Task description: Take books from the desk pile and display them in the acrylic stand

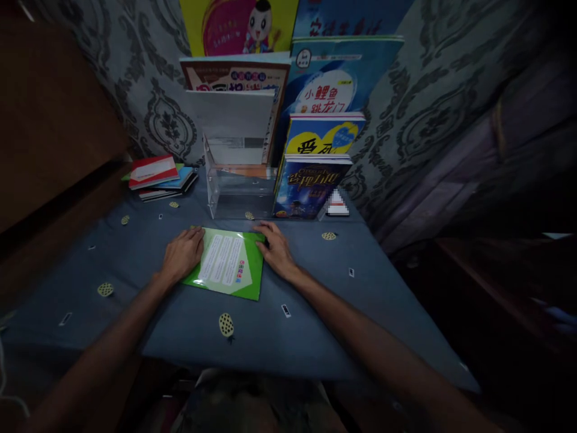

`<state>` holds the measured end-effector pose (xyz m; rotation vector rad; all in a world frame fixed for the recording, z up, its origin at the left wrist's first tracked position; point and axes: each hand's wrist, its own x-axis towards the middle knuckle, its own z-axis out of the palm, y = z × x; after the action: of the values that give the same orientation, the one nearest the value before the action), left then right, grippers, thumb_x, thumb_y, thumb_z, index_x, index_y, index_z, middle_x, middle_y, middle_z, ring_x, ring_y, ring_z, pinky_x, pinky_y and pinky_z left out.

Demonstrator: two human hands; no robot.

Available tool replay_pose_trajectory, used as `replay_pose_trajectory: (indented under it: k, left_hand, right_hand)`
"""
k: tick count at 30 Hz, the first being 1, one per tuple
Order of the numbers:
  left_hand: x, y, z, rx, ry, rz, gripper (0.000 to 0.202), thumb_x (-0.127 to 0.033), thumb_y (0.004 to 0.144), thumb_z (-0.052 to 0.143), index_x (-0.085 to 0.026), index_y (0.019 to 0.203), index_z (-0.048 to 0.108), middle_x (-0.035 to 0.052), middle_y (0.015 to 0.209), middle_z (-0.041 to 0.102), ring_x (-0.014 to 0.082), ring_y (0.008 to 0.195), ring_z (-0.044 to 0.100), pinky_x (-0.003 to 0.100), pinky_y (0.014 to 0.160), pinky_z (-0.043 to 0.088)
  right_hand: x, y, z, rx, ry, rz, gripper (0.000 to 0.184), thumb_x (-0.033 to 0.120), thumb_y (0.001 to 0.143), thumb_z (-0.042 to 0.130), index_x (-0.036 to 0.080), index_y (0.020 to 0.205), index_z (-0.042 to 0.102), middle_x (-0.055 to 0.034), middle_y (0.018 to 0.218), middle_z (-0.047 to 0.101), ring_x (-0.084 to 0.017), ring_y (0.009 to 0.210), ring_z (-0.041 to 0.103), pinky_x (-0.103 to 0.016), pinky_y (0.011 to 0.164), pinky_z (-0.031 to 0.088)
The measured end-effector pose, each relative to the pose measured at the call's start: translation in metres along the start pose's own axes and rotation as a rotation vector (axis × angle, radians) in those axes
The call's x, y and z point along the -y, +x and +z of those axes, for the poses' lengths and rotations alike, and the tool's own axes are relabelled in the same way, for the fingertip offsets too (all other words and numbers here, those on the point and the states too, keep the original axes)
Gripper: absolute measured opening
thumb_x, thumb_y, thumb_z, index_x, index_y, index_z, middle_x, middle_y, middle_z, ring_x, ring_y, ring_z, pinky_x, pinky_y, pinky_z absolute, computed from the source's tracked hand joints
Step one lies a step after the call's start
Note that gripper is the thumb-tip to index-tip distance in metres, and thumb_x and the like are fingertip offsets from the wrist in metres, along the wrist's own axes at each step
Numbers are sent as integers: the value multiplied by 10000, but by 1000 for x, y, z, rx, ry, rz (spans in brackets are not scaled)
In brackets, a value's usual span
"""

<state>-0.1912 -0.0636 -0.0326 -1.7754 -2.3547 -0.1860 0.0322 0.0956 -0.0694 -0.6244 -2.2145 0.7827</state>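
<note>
A thin green book [224,264] lies on the blue cloth, its text upside down from where I look. My left hand [184,251] is closed over its left edge, fingers together near the upper left corner. At the upper right corner, my right hand [276,245] grips the edge between thumb and fingers. Just beyond stands a clear tiered book rack [241,195]. Its right column holds a dark blue book [311,187] in front, with a yellow and blue book [322,135] behind. On the left, a whitish book [234,123] stands above a vacant lowest tier.
A small pile of books [155,172] lies at the table's back left, a red-covered one on top. A white triangular object [337,204], partly pixelated, sits right of the rack. Brown furniture [49,120] borders the left side. The patterned cloth [252,346] ends near my body.
</note>
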Motion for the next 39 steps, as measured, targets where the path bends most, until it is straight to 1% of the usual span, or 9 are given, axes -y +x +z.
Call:
replay_pose_trajectory:
  k: [4, 7, 10, 13, 17, 19, 28, 32, 39]
  left_hand:
    - [-10, -2, -6, -2, 31, 27, 391, -327, 1002, 436, -186, 1285, 665, 98, 1361, 659, 281, 1196, 614, 407, 1008, 515]
    - [-13, -4, -5, -15, 21, 76, 399, -333, 1005, 428, -166, 1279, 667, 118, 1308, 681, 291, 1155, 616, 413, 978, 512]
    - [-13, -5, -3, -25, 7, 90, 410, -324, 1006, 418, -143, 1281, 662, 135, 1308, 674, 306, 1135, 609, 437, 951, 507]
    - [-11, -5, -2, -26, 9, 103, 409, -296, 1000, 414, -142, 1296, 653, 138, 1323, 665, 311, 1130, 604, 446, 937, 501]
    - [-10, -5, -2, -12, 19, 97, 411, -267, 991, 419, -138, 1311, 643, 137, 1346, 655, 319, 1136, 605, 454, 913, 501]
    - [-10, -5, -2, -12, 22, 99, 418, -290, 1002, 408, -137, 1312, 643, 136, 1351, 653, 325, 1145, 602, 464, 908, 500]
    - [-11, -4, -2, -9, 29, 89, 430, -307, 1011, 377, -148, 1303, 650, 123, 1359, 652, 323, 1157, 590, 459, 899, 495]
    - [-11, -4, -3, 4, 12, 85, 438, -308, 1005, 369, -157, 1306, 650, 128, 1358, 649, 320, 1154, 590, 458, 896, 497]
    - [-8, -2, -5, 60, -7, 79, 476, -310, 1004, 360, -132, 1371, 606, 140, 1410, 614, 323, 1200, 597, 475, 961, 485]
  right_hand:
    - [-13, 9, -10, -28, -74, 27, 470, 55, 822, 510, 199, 1241, 665, -115, 1359, 568, -266, 1288, 546, -464, 1125, 433]
    - [-9, 8, -8, 4, -192, 51, 434, 65, 849, 491, 159, 1231, 673, -152, 1384, 573, -299, 1329, 518, -495, 1155, 401]
    - [15, 4, 17, 132, -220, -36, 434, 148, 947, 434, 175, 1344, 606, -140, 1515, 499, -300, 1429, 431, -505, 1207, 336]
    - [48, 1, 52, 353, -149, -207, 545, 178, 991, 382, 208, 1535, 382, -98, 1605, 410, -238, 1515, 317, -465, 1242, 298]
    - [68, 5, 75, 480, -164, -206, 585, 287, 1026, 382, 37, 1549, 297, -228, 1634, 297, -276, 1547, 226, -483, 1267, 239]
    - [62, 6, 67, 487, -197, -163, 610, 335, 1025, 416, 1, 1528, 324, -259, 1625, 290, -299, 1548, 214, -493, 1270, 226]
    - [-1, -12, -9, 353, -306, 6, 597, 369, 1032, 406, 87, 1555, 346, -204, 1636, 300, -305, 1543, 233, -553, 1257, 212]
    - [-7, -15, -15, 340, -283, 8, 590, 407, 1036, 390, 136, 1559, 363, -162, 1636, 332, -290, 1542, 245, -551, 1256, 210]
    - [-2, -15, -11, 331, -296, 27, 583, 377, 1030, 391, 82, 1532, 396, -198, 1629, 329, -292, 1542, 246, -546, 1260, 178]
